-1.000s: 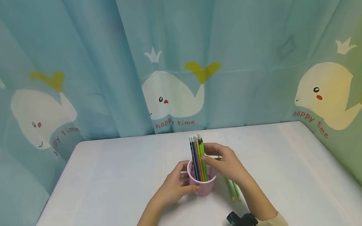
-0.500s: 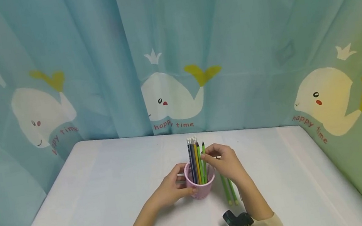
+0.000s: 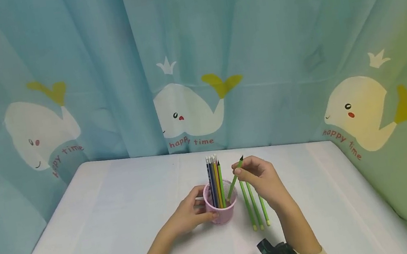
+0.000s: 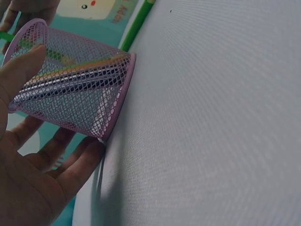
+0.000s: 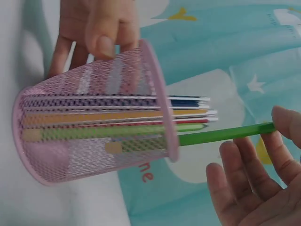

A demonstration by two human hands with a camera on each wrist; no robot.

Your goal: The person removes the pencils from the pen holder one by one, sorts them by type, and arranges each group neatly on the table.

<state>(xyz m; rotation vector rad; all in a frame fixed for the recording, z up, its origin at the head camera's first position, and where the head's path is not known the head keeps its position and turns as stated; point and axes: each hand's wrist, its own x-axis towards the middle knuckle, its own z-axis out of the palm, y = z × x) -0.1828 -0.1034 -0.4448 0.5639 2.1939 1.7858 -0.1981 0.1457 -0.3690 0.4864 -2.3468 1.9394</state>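
A pink mesh pencil cup stands upright on the white table. My left hand holds it from the left, thumb across its near side and fingers round the far side. Inside the cup, several dark, yellow and green pencils stand together. With thumb and index finger my right hand pinches one green pencil near its black tip. That pencil leans to the right, its lower end still within the cup, above the base in the right wrist view. My other right fingers are spread beneath it.
On the table, 3 green pencils lie side by side to the right of the cup, partly under my right hand. A blue-green curtain printed with whales hangs behind the table's far edge.
My right hand has moved right and drawn a green pencil away from the bunch, tilting and raising it. My left hand stays on the cup. A third loose pencil now shows more fully.
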